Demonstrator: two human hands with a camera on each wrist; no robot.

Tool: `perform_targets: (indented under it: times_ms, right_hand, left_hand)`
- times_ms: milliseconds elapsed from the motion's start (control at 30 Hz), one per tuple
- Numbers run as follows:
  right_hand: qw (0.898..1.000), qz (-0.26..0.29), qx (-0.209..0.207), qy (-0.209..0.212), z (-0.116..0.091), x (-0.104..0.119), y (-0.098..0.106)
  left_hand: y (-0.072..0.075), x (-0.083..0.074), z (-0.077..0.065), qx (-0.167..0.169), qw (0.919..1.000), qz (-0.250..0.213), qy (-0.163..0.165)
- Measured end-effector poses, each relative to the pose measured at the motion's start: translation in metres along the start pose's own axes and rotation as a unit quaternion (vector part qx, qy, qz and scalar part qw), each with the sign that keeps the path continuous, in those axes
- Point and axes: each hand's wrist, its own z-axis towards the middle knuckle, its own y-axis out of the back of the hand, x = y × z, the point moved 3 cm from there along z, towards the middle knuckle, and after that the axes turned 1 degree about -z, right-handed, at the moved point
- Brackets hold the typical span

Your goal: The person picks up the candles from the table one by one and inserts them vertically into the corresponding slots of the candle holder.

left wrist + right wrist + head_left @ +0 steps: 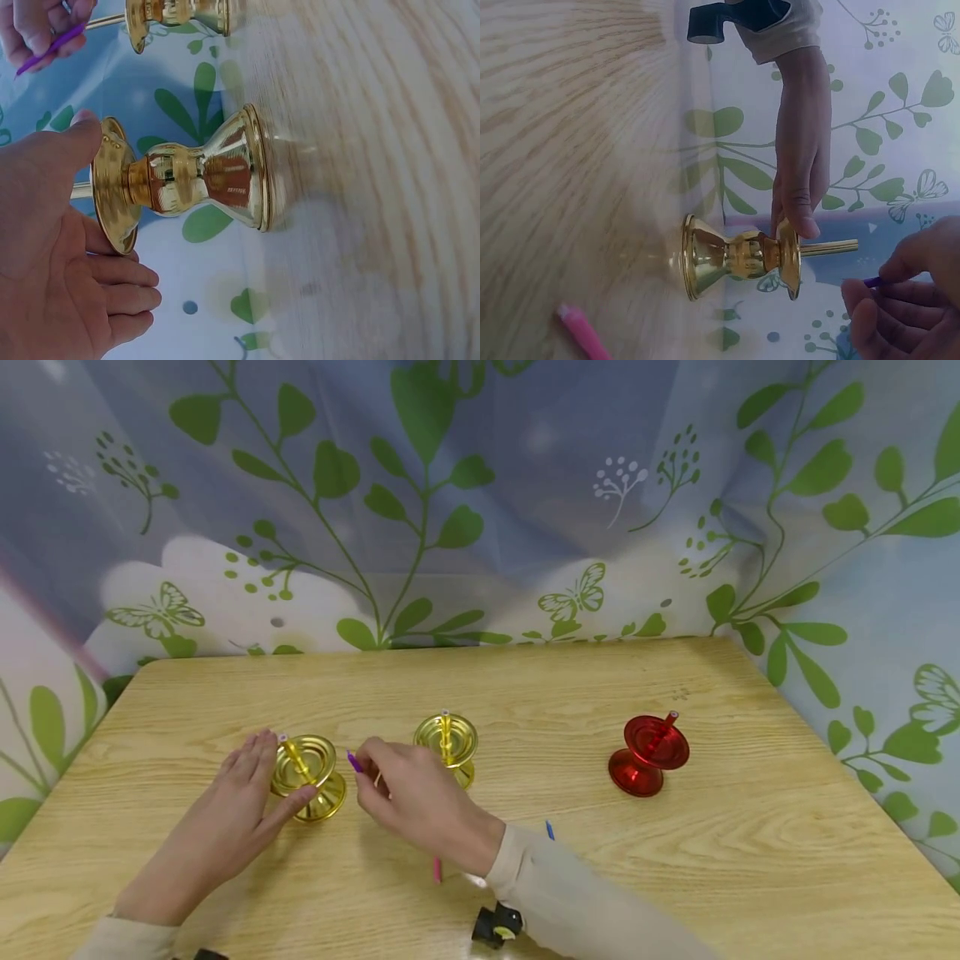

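My left hand [232,814] holds the dish rim of the left gold candle holder [324,798], its thumb at one side and its fingers at the other. That holder stands upright on the table, a thin tube [832,247] rising from its dish. Between thumb and fingertips, my right hand [423,789] pinches a slim purple candle [355,763]. The candle is just right of the held holder, apart from its tube. Behind the right hand stands a second gold candle holder [462,732], partly hidden by it.
A red candle holder [636,774] stands on the right side of the wooden table [750,860]. Near the right forearm lie a pink candle [438,870] and a blue candle [551,831], partly covered by the sleeve. Leaf-patterned cloth [495,527] hangs behind the table.
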Motion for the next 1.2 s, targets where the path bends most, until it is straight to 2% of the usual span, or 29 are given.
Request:
perform_targets:
  times_ms: [167, 400, 567, 733, 967, 1200]
  right_hand:
    - [1.0, 0.005, -0.002, -0.011, 0.007, 0.0, -0.009]
    - [0.998, -0.054, -0.015, 0.0, 0.02, 0.011, -0.017]
    - [0.998, -0.059, -0.027, 0.001, 0.029, 0.018, -0.022]
    - [0.997, -0.043, -0.059, -0.006, 0.035, 0.021, -0.024]
    - [0.993, 0.016, -0.111, -0.022, 0.043, 0.023, -0.031]
    - [0.988, 0.028, -0.148, -0.019, 0.048, 0.025, -0.036]
  left_hand:
    - [0.0, 0.0, 0.0, 0.007, 1.0, 0.0, 0.001]
    - [0.001, 0.0, 0.0, 0.01, 0.9999, -0.005, -0.001]
    - [0.001, -0.001, 0.0, 0.015, 0.9999, -0.007, 0.003]
    - [0.001, 0.0, 0.0, 0.012, 0.9999, -0.007, 0.002]
    - [0.0, 0.002, -0.001, -0.004, 0.9998, -0.001, -0.018]
    - [-0.002, 0.002, 0.0, -0.005, 0.9995, 0.002, -0.031]
